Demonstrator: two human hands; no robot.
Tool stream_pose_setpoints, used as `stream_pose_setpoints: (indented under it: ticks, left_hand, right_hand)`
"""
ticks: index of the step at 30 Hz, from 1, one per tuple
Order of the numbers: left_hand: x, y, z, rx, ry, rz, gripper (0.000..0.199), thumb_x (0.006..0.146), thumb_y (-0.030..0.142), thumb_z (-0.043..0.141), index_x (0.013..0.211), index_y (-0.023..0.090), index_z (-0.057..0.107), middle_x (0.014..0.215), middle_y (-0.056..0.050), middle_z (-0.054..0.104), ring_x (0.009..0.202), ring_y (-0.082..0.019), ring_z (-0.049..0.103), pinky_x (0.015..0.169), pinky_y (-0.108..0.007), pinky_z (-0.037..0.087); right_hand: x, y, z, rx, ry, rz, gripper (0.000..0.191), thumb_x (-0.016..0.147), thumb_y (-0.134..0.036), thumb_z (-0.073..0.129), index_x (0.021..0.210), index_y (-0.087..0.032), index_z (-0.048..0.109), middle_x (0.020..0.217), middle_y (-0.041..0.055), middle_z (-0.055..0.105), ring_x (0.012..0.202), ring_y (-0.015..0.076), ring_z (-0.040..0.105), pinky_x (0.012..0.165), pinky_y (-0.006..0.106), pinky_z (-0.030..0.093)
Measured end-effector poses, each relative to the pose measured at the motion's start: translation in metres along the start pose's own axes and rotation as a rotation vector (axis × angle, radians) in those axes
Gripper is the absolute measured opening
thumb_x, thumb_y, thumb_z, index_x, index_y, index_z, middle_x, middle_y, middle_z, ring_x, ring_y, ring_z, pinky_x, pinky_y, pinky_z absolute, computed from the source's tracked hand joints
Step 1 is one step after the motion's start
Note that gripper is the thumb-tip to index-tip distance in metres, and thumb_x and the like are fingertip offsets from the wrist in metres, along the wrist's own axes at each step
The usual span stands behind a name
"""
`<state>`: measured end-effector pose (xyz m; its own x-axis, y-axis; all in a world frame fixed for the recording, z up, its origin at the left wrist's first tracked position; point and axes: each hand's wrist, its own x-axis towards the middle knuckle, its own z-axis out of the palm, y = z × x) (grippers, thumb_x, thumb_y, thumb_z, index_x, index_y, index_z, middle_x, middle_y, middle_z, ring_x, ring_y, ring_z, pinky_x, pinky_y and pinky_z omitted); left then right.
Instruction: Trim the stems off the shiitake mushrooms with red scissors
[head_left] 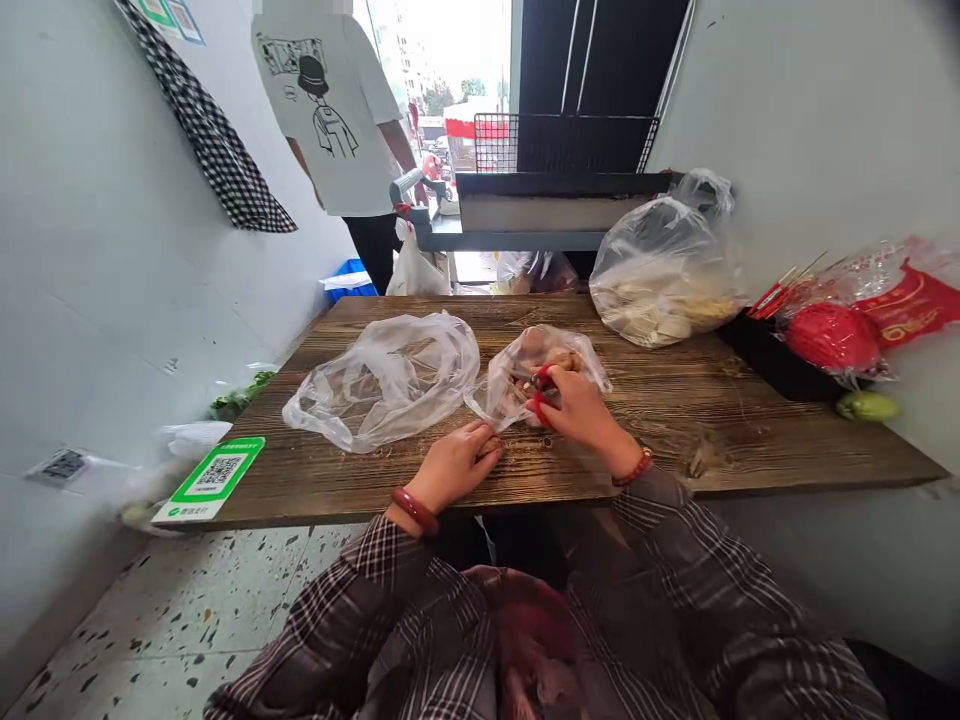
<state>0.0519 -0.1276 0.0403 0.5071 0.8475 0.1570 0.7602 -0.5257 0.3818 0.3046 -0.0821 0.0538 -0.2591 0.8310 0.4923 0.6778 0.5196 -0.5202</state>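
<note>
My right hand (581,408) grips a pair of red-handled scissors (541,400), their dark blades over a clear plastic bag (496,385) that holds pinkish-brown food pieces (559,358). I cannot tell what kind the pieces are. Just in front of that bag, my left hand (459,462) rests on the wooden table (360,485) with curled fingers. What those fingers hold, if anything, is mostly hidden. A crumpled clear plastic bag (382,380) lies spread out to the left of the filled one.
At the back right stands a tied clear bag (664,275) of pale food. Beyond it lie a black tray (776,360), red packaging (832,338) and a green vegetable (868,405). A QR-code card (214,480) sits at the left edge. A person (330,110) stands behind the table.
</note>
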Motion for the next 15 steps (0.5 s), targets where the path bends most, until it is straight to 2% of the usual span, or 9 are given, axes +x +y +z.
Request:
stream_pose_setpoints:
  ticks: [3, 7, 10, 12, 15]
  left_hand:
    - [-0.013, -0.002, -0.003, 0.000, 0.027, -0.030, 0.018, 0.099, 0.033, 0.054, 0.099, 0.022, 0.069, 0.111, -0.009, 0.073, 0.100, -0.025, 0.071, 0.088, -0.034, 0.054]
    - [-0.023, -0.010, -0.004, -0.064, 0.077, -0.041, 0.016, 0.096, 0.033, 0.057, 0.098, 0.023, 0.070, 0.105, -0.007, 0.073, 0.098, -0.024, 0.071, 0.088, -0.033, 0.054]
    - [-0.023, -0.014, -0.004, -0.091, 0.088, -0.036, 0.015, 0.095, 0.033, 0.058, 0.096, 0.024, 0.070, 0.101, -0.006, 0.073, 0.095, -0.023, 0.071, 0.086, -0.032, 0.054]
    - [-0.020, -0.014, -0.005, -0.099, 0.084, -0.037, 0.015, 0.094, 0.033, 0.059, 0.096, 0.024, 0.071, 0.098, -0.006, 0.074, 0.093, -0.023, 0.071, 0.085, -0.031, 0.054]
    - [-0.018, -0.013, -0.007, -0.108, 0.068, -0.029, 0.015, 0.093, 0.033, 0.059, 0.097, 0.024, 0.071, 0.097, -0.005, 0.074, 0.093, -0.023, 0.070, 0.085, -0.030, 0.053]
  right_hand:
    - [-0.013, 0.004, 0.005, -0.051, -0.017, 0.006, 0.026, 0.084, -0.040, 0.071, 0.102, -0.023, 0.063, 0.106, 0.0139, 0.075, 0.106, 0.0345, 0.067, 0.101, 0.051, 0.048]
    - [-0.057, 0.021, 0.000, -0.064, -0.018, 0.093, 0.027, 0.088, -0.049, 0.065, 0.096, -0.024, 0.061, 0.085, 0.0106, 0.073, 0.078, 0.0311, 0.067, 0.075, 0.044, 0.053]
    - [-0.087, 0.026, 0.003, -0.025, 0.004, 0.155, 0.024, 0.092, -0.050, 0.057, 0.092, -0.026, 0.057, 0.080, 0.0069, 0.072, 0.069, 0.0274, 0.067, 0.066, 0.039, 0.052]
    - [-0.096, 0.024, 0.006, 0.009, 0.036, 0.182, 0.024, 0.095, -0.051, 0.053, 0.092, -0.026, 0.055, 0.080, 0.0059, 0.073, 0.069, 0.0261, 0.068, 0.066, 0.038, 0.053]
    - [-0.087, 0.017, 0.005, 0.058, 0.107, 0.210, 0.028, 0.100, -0.053, 0.045, 0.098, -0.026, 0.055, 0.088, 0.0079, 0.075, 0.077, 0.0258, 0.071, 0.072, 0.039, 0.056]
